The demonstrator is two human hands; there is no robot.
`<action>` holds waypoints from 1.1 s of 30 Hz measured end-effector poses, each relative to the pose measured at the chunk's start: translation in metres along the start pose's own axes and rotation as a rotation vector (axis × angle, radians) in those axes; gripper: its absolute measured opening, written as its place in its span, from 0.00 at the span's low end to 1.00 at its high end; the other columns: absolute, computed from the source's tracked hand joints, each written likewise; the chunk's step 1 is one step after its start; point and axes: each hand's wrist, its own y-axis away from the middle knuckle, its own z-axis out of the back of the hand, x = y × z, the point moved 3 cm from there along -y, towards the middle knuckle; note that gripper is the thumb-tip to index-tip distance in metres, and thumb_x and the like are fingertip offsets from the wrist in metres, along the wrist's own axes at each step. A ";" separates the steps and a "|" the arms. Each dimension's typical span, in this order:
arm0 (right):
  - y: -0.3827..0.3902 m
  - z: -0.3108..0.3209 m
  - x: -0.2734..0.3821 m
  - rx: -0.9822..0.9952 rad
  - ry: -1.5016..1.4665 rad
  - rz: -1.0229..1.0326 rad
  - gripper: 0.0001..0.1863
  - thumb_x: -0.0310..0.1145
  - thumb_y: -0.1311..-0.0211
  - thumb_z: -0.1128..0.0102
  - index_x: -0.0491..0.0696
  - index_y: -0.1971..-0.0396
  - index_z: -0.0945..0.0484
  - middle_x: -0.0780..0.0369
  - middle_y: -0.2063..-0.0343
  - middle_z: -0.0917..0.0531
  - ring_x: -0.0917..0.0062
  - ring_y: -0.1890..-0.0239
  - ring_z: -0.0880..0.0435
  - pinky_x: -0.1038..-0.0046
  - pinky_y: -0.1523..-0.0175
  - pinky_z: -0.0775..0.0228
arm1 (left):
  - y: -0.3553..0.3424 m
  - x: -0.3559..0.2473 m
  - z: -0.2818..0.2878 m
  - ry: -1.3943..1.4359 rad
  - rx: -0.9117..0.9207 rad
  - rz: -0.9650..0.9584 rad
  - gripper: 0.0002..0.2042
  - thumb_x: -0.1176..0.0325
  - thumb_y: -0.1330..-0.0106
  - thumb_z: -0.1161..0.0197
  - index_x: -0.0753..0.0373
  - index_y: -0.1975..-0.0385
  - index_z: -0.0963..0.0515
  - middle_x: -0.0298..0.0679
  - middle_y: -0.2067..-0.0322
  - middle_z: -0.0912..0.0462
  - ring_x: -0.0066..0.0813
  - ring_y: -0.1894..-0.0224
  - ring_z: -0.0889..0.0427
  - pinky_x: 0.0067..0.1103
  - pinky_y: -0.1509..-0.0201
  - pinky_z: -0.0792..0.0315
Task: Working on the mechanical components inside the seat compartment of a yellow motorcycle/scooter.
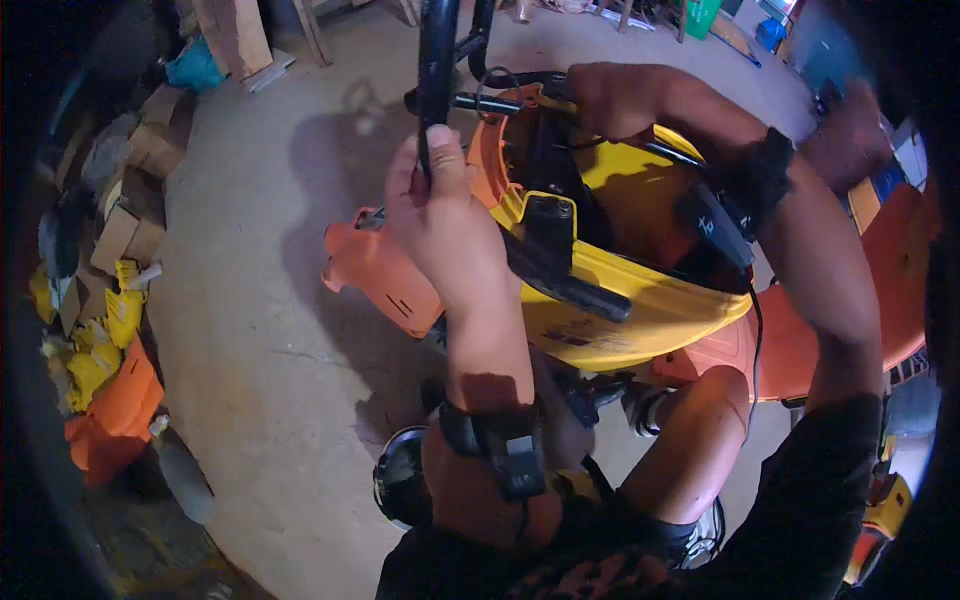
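Note:
My left hand point(437, 215) is wrapped round the lower end of an upright black tube point(440, 60). Beyond that tube, more black bent tubing point(482, 45) rises from the front of a yellow and orange plastic vehicle body point(640, 310). My right hand point(610, 100) is closed at the body's far edge, over its open top; what its fingers grip is hidden. Dark parts and wires point(550, 150) show inside the opening. An orange curved panel point(385, 275) sits below my left wrist, on the body's left side.
A blurred hand point(850, 145), apparently another person's, is at the right, near a large orange part point(850, 290). Cardboard boxes point(130, 225), yellow pieces point(100, 350) and an orange piece point(115, 415) are piled at the left. A round dark object point(400, 475) lies near my left forearm.

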 end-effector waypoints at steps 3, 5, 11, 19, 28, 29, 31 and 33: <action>-0.016 -0.002 -0.019 0.033 0.217 0.034 0.11 0.28 0.46 0.46 0.33 0.73 0.25 0.49 0.76 0.20 0.63 0.74 0.17 0.64 0.75 0.28 | 0.000 0.002 -0.002 -0.007 0.007 -0.005 0.13 0.66 0.37 0.39 0.69 0.60 0.28 0.36 0.67 0.22 0.18 0.67 0.26 0.16 0.62 0.32; -0.010 -0.003 -0.022 -0.109 0.284 0.193 0.10 0.28 0.48 0.45 0.34 0.73 0.24 0.49 0.74 0.20 0.62 0.69 0.18 0.63 0.69 0.27 | -0.004 0.002 0.000 0.038 0.019 -0.027 0.14 0.65 0.38 0.39 0.69 0.59 0.28 0.37 0.67 0.21 0.18 0.67 0.26 0.17 0.61 0.32; -0.016 -0.012 -0.024 -0.147 0.361 0.196 0.15 0.31 0.49 0.46 0.40 0.62 0.23 0.48 0.74 0.20 0.57 0.64 0.20 0.61 0.61 0.28 | -0.003 0.003 0.000 0.003 0.042 -0.029 0.12 0.66 0.38 0.39 0.69 0.61 0.27 0.37 0.67 0.21 0.18 0.68 0.25 0.16 0.62 0.32; -0.021 -0.023 -0.100 -0.596 0.606 0.283 0.20 0.33 0.45 0.51 0.53 0.50 0.27 0.56 0.66 0.20 0.59 0.63 0.20 0.60 0.61 0.27 | -0.003 0.000 -0.001 -0.023 0.011 0.001 0.10 0.68 0.37 0.40 0.68 0.63 0.26 0.34 0.70 0.21 0.15 0.72 0.28 0.14 0.67 0.34; -0.085 -0.004 -0.091 -0.700 0.689 0.205 0.10 0.32 0.47 0.49 0.53 0.65 0.22 0.62 0.67 0.22 0.70 0.59 0.22 0.64 0.54 0.34 | -0.004 0.007 0.000 0.014 -0.005 -0.019 0.10 0.66 0.35 0.42 0.67 0.63 0.26 0.31 0.74 0.23 0.13 0.74 0.30 0.12 0.69 0.37; -0.081 -0.002 -0.089 -0.778 0.706 0.231 0.09 0.32 0.47 0.49 0.53 0.66 0.22 0.62 0.67 0.22 0.70 0.59 0.22 0.63 0.53 0.34 | -0.004 0.007 0.001 0.022 -0.022 -0.009 0.10 0.67 0.35 0.42 0.67 0.63 0.26 0.31 0.74 0.23 0.13 0.75 0.31 0.12 0.69 0.37; -0.071 0.007 -0.093 -0.937 0.758 0.279 0.09 0.32 0.46 0.50 0.52 0.67 0.22 0.61 0.67 0.22 0.69 0.59 0.22 0.63 0.52 0.35 | -0.004 0.008 0.000 0.007 0.004 0.004 0.09 0.67 0.35 0.43 0.67 0.62 0.26 0.31 0.75 0.23 0.13 0.75 0.31 0.12 0.69 0.37; -0.058 0.013 -0.101 -0.939 0.706 0.252 0.08 0.32 0.46 0.50 0.51 0.68 0.23 0.60 0.68 0.22 0.66 0.61 0.21 0.61 0.54 0.33 | -0.004 0.010 0.000 0.017 0.021 -0.002 0.09 0.68 0.35 0.43 0.67 0.62 0.26 0.31 0.75 0.23 0.13 0.75 0.31 0.12 0.69 0.37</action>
